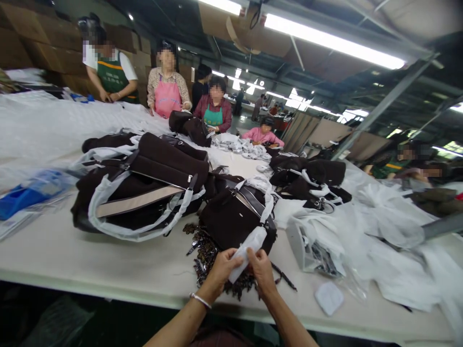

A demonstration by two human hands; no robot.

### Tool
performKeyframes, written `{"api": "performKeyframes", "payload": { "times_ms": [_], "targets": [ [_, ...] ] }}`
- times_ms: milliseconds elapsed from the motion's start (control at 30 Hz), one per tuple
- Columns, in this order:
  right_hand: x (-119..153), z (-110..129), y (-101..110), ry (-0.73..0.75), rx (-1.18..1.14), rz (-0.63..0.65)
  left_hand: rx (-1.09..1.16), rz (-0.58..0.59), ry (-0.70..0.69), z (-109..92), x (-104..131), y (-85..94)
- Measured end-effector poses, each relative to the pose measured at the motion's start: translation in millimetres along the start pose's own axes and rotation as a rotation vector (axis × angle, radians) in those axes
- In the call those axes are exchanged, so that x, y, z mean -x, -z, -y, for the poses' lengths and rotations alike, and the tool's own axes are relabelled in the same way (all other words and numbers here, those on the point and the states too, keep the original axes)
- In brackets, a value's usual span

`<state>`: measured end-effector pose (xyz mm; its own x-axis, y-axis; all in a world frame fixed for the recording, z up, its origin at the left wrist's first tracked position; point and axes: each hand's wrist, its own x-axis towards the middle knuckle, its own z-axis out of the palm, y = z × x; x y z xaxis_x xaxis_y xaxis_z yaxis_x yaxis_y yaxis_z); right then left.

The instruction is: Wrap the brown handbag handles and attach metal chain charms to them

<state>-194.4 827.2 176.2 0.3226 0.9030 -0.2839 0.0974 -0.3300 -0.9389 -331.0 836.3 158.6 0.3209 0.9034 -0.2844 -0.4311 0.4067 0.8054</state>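
Note:
A strip of white wrapping [253,240] is pinched between the thumbs and fingers of my left hand [223,271] and my right hand [262,272]. It hangs from the front edge of a dark brown handbag [231,224], whose handle [268,198] is covered in similar white material. Whether a part of the bag lies inside the strip I cannot tell. Under my hands is a heap of small dark shiny pieces with cords [204,255]. Left of this bag lies a bigger pile of dark bags [159,168] with white-wrapped handles.
On the right of the table [126,265] stand a white box [300,241] of small items and a white pad [329,298]. Crumpled white sheets [390,255] lie beyond. A blue tray [32,193] sits at left. More dark bags [311,173] and several co-workers [168,91] are across the table.

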Motion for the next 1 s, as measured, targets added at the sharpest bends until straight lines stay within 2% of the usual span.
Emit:
{"api": "performKeyframes", "payload": {
  "times_ms": [100,200,267,367,467,533,600,700,767,867,1000],
  "targets": [
    [3.0,2.7,5.1,-0.018,-0.251,0.249,0.163,0.081,0.061,1.4,0.4,3.1],
    [5.7,9.7,1.4,-0.087,-0.479,0.404,0.11,0.118,0.06,-1.0,-1.1,6.2],
    [4.6,13.4,-9.9,-0.12,-0.586,0.363,-0.106,0.103,-0.047,-4.3,-1.5,7.4],
    [-1.6,16.6,-35.0,-0.189,-0.576,0.154,-0.606,0.006,-0.264,-9.9,0.9,8.4],
    [-7.5,17.9,-52.1,-0.218,-0.549,-0.022,-0.903,-0.061,-0.344,-13.0,3.7,10.7],
    [-8.1,19.1,-52.0,-0.229,-0.592,-0.008,-0.856,-0.066,-0.346,-12.5,2.1,13.7],
    [-6.5,21.0,-44.3,-0.262,-0.693,0.145,-0.631,-0.043,-0.302,-10.1,-3.4,17.9],
    [-4.7,23.3,-30.8,-0.287,-0.812,0.383,-0.208,0.062,-0.114,-4.0,-15.3,24.2],
    [-7.1,22.4,-29.0,-0.285,-0.796,0.419,-0.065,0.121,-0.026,-0.4,-21.3,26.2],
    [-16.1,16.9,-40.0,-0.288,-0.766,0.341,-0.083,0.107,-0.069,0.3,-22.3,24.6],
    [-26.7,8.3,-58.4,-0.29,-0.723,0.07,-0.563,-0.059,-0.22,-8.5,-11.8,21.2]
  ]
}}
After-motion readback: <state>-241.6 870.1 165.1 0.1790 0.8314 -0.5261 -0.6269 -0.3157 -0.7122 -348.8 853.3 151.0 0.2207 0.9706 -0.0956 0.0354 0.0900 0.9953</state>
